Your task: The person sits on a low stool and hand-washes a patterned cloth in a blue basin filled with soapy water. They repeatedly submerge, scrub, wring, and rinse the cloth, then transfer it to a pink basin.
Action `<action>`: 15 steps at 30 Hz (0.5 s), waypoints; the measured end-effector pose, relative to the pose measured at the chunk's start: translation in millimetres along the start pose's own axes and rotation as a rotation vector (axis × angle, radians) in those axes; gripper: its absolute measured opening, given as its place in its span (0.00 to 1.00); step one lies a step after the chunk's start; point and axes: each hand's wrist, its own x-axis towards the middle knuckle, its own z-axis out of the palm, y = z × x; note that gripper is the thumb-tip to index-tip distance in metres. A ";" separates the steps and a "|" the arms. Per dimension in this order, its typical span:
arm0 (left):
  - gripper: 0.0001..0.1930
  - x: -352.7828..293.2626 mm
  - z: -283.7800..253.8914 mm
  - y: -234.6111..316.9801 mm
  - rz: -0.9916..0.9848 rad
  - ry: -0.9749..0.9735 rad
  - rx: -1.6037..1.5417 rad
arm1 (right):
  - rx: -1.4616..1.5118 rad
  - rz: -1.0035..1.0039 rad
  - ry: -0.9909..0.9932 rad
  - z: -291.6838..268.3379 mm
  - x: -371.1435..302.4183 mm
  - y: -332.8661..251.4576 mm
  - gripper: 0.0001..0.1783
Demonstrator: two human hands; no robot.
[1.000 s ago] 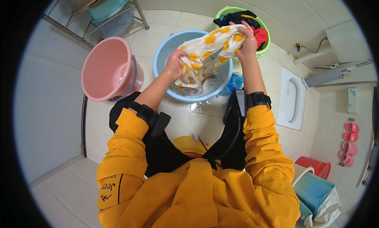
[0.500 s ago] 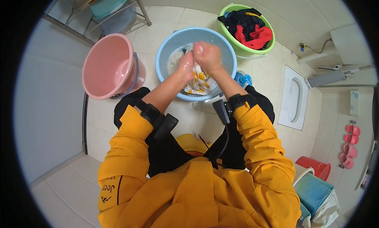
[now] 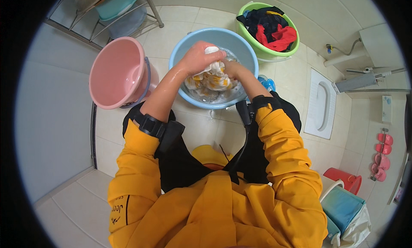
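Note:
A light blue basin (image 3: 184,44) with soapy water stands on the floor between and beyond my knees. Over it my left hand (image 3: 198,59) is closed round a bunched wet white garment with yellow patches (image 3: 211,79), lifting its upper part toward the basin's middle. My right hand (image 3: 234,70) grips the same garment on its right side, lower down, with the fingers partly hidden by the fabric. The garment's lower folds rest in the suds. Both forearms look wet, and my yellow sleeves are pushed up behind black wrist bands.
A pink bucket (image 3: 113,76) stands left of the basin. At the far right, a green bucket (image 3: 249,44) holds black and red clothes (image 3: 279,37). A blue bottle (image 3: 268,84) sits beside the basin. Further right are a squat toilet (image 3: 319,104) and a red bucket (image 3: 349,179).
My left hand has moved left and up with a fold of the garment. My right hand has come down and right, and the garment is spread wider between them.

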 end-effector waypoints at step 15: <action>0.13 -20.2 -41.2 13.7 0.270 -0.237 -0.309 | -0.187 -0.194 0.082 30.1 7.0 -26.1 0.21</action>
